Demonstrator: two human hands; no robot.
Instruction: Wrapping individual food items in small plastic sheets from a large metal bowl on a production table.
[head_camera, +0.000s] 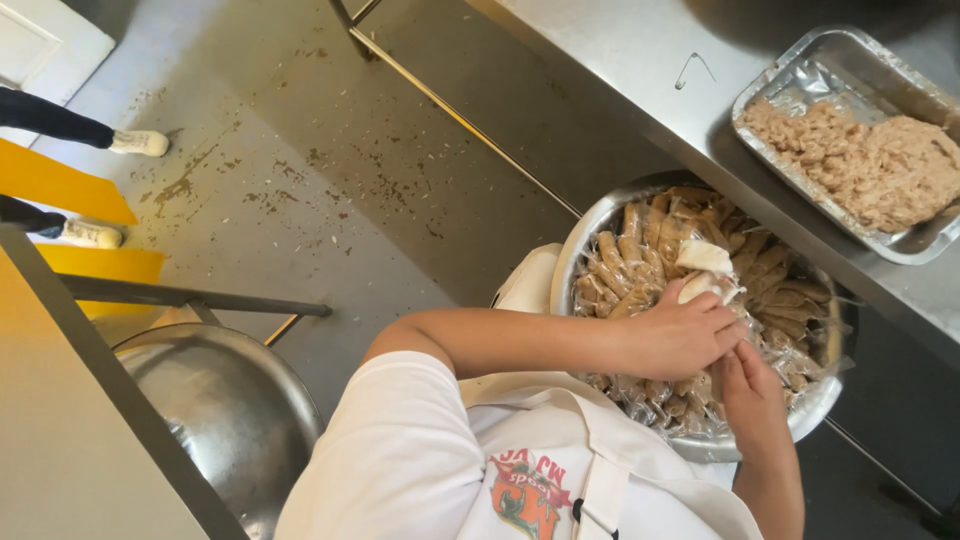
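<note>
1. Grey, speckled kitchen floor (330, 170) spreads out beyond the hands, with a steel counter (650, 80) running along above them.
2. Left hand (680, 335) is curled, fingers bent over a pale, soft lump of dough (703, 285), pinching it at the fingertips.
3. Right hand (752, 395) sits just below the left, touching it, fingers partly folded toward the same lump; whether it grips the dough or only steadies it cannot be told.
4. Both hands hover right over a big round metal bowl (815, 405), shiny rim, lined with crinkly clear plastic.
5. Packed in that bowl: rows of tan, finger-shaped rolls (625, 260), glossy under the wrap, filling the space beyond and beside the hands.
6. Up past the hands on the counter, a rectangular foil tray (800, 75) holds a lumpy beige filling (880, 170), coarse and moist-looking.
7. Away to the left of the arms, a second wide steel bowl (220, 410) lies under a table edge.
</note>
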